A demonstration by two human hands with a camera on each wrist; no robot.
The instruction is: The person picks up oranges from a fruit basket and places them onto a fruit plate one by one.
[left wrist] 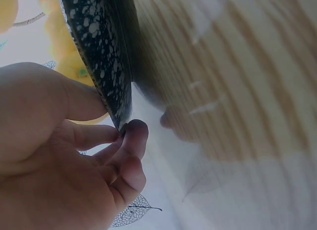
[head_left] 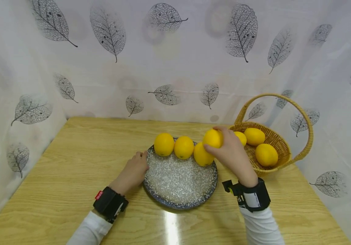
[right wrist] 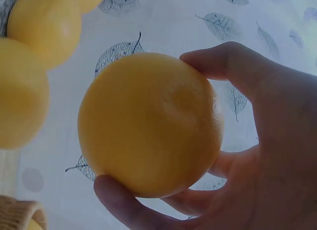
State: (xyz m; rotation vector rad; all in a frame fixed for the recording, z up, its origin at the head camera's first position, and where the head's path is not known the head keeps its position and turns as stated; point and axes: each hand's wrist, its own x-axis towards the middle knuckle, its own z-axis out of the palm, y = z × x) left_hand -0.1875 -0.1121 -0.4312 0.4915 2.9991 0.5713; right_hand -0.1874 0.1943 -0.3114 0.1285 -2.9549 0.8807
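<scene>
A round speckled plate (head_left: 179, 183) with a dark rim sits on the table. Three oranges (head_left: 184, 147) form a row along its far side. My left hand (head_left: 134, 169) pinches the plate's left rim, thumb on the upper side and fingers at the edge, as the left wrist view shows. My right hand (head_left: 234, 154) holds another orange (right wrist: 148, 123) between thumb and fingers, just above the rightmost orange on the plate. To the right of that hand stands a wicker basket (head_left: 281, 141) with several oranges (head_left: 266, 155) inside, one partly hidden behind the hand.
The basket's tall arched handle (head_left: 308, 126) rises at the table's right side. A pale curtain (head_left: 181, 61) with leaf prints hangs behind the wooden table (head_left: 80, 163) and along both sides. Bare wood lies left of the plate.
</scene>
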